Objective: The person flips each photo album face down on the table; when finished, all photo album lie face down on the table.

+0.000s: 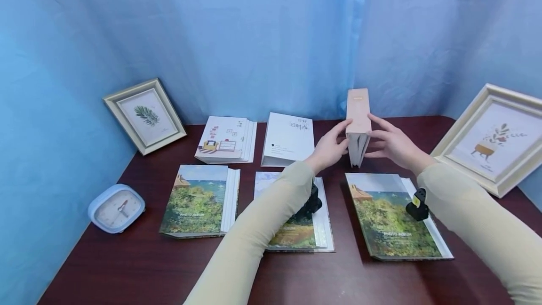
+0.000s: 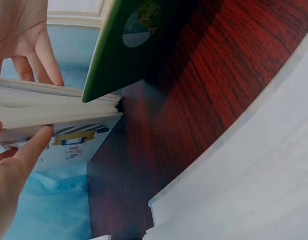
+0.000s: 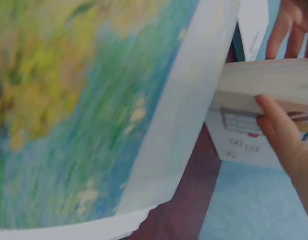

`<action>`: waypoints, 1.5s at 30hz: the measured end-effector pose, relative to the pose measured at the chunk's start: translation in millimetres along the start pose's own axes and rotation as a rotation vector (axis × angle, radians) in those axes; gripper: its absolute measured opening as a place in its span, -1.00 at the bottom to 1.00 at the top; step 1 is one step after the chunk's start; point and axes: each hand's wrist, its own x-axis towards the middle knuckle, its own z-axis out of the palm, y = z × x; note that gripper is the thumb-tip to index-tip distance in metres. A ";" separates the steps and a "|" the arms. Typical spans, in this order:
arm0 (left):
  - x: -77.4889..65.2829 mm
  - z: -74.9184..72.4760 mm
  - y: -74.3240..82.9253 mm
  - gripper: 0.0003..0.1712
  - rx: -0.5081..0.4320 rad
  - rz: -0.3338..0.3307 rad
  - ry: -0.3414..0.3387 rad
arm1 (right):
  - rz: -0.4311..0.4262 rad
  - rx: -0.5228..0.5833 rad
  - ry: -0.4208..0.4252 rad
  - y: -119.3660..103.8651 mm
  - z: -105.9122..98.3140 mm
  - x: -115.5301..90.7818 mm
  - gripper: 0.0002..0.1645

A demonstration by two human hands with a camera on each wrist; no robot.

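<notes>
An upright album with a pale pink spine (image 1: 358, 109) stands toward the back right, its pages spreading slightly. My left hand (image 1: 329, 149) touches its left side with fingertips at the spine edge. From the other side my right hand (image 1: 395, 145) touches it, fingers extended and spread. In the left wrist view, a finger of my left hand (image 2: 16, 170) lies on the album's illustrated cover (image 2: 76, 142). The right wrist view has my right hand (image 3: 288, 140) against a cover with line drawings (image 3: 241, 132). Whether the album's base touches the table cannot be told.
Left of it lie a white album (image 1: 288, 138) and one with a sofa drawing (image 1: 222, 138). Landscape-covered albums (image 1: 196, 201) lie in front, one (image 1: 394, 215) below my right wrist. Picture frames (image 1: 167, 138) (image 1: 493, 182) lean at both sides. A blue clock (image 1: 98, 199) stands front left.
</notes>
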 end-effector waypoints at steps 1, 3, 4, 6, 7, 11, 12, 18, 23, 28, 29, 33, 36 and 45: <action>-0.1 -1.0 -1.0 -0.37 -0.014 -0.002 0.007 | 0.004 -0.005 0.003 -2.5 2.2 1.1 -0.22; -0.4 -3.3 -2.9 -0.34 -0.044 -0.011 0.019 | 0.010 -0.009 0.006 -7.2 7.0 3.6 -0.20; -0.7 -4.6 -3.5 -0.33 -0.056 -0.014 0.023 | 0.011 -0.012 0.009 -8.8 8.8 4.8 -0.20; -1.2 -7.0 -3.8 -0.32 -0.079 -0.018 0.022 | 0.012 0.003 0.007 -10.4 10.8 6.2 -0.20; -1.5 -8.1 -3.7 -0.33 -0.086 -0.016 0.018 | 0.013 0.020 0.006 -10.4 10.9 6.1 -0.22; -4.2 -12.7 -2.2 -0.37 -0.004 -0.004 0.009 | 0.013 0.147 -0.010 -5.3 7.3 4.8 -0.25; -5.1 -13.6 -2.0 -0.37 0.030 -0.011 0.008 | 0.011 0.184 -0.015 -3.7 6.5 5.0 -0.25; -5.6 -15.3 -2.1 -0.32 0.251 -0.081 -0.054 | -0.005 0.274 -0.028 3.5 6.6 7.8 -0.22; -3.1 -11.9 -5.6 -0.37 0.355 -0.127 -0.073 | 0.002 0.191 0.029 8.5 11.6 8.5 -0.10; -2.1 -7.6 -10.7 -0.45 0.352 -0.138 -0.065 | 0.003 0.023 0.136 15.2 17.5 11.4 0.16; -1.8 -6.8 -10.8 -0.46 0.361 -0.131 -0.076 | 0.006 -0.018 0.164 16.4 18.3 12.2 0.19; -0.9 -3.5 -9.8 -0.48 0.417 -0.116 -0.131 | 0.034 -0.153 0.238 21.9 17.3 14.0 0.28; -1.1 -2.6 -8.1 -0.48 0.425 -0.147 -0.168 | 0.065 -0.210 0.234 25.0 10.9 13.8 0.31; -5.7 -4.3 -8.7 -0.42 0.303 -0.275 -0.324 | 0.129 -0.355 0.116 26.5 -28.5 11.9 0.25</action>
